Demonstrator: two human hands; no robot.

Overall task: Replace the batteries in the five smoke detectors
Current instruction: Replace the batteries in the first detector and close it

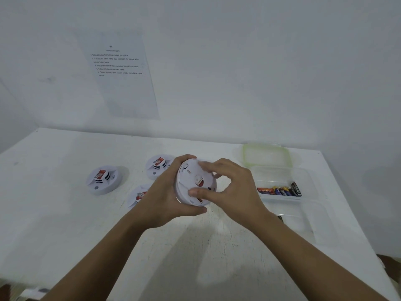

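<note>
My left hand [165, 196] grips a white round smoke detector [191, 181] from its left side, lifted above the table with its back turned toward me. My right hand [234, 190] holds the detector's right side, thumb pressed on the lower back and fingers curled over the upper rim. A small opening with something red shows in the middle of the back. Three more detectors rest on the table: one at the left [103, 180], one behind my left hand [157, 167], and one partly hidden under my left wrist [138, 195].
A clear plastic box [282, 174] at the right holds several batteries [280, 190]. Its green-rimmed lid [267, 155] lies behind it. Another clear container [308, 222] sits nearer, with a small dark item [280, 219] at its left. A printed instruction sheet [121, 72] hangs on the wall.
</note>
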